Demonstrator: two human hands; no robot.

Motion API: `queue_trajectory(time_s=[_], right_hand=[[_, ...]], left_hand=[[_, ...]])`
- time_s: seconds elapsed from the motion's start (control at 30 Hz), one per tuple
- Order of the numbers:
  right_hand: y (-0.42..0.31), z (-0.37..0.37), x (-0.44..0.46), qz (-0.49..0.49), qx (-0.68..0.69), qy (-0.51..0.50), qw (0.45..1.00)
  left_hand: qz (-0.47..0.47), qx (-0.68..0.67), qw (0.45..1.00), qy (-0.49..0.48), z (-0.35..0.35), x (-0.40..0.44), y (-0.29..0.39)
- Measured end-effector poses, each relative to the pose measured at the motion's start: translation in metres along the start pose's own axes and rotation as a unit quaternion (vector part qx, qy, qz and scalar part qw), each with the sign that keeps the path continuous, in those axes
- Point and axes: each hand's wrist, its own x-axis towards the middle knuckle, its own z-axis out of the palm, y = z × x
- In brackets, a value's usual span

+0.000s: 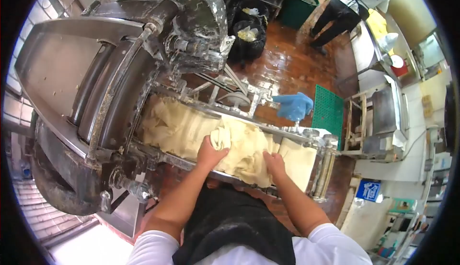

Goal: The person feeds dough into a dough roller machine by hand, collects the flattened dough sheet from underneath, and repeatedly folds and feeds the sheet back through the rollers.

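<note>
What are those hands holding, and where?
Dough: the left hand grips a folded-up bunch of it; the right hand seems to pinch its crumpled part.

A black apron (235, 229) with faint greyish patches covers a white shirt (304, 253), whose plain short sleeves (333, 246) end well short of the bare fingers (221, 154), which show no gloves.
</note>
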Motion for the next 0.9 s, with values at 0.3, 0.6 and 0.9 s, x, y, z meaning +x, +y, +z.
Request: queue_trajectory(time_s=[0.3,0.6,0.9], right_hand=[[-0.008,0.008,0.007,0.139,0.33,-0.18,0.916],[-0.006,0.023,0.005,-0.024,0.131,-0.109,0.985],[-0.014,-0.008,-0.039,-0.011,0.247,-0.087,0.965]], left_hand=[[-0.131,-0.363,0.917,-0.098,0.01,0.003,-0.003],[0.068,-0.032,0.996,0.058,0.029,-0.028,0.016],[0.039,-0.136,0.989,0.04,0.039,-0.063,0.071]])
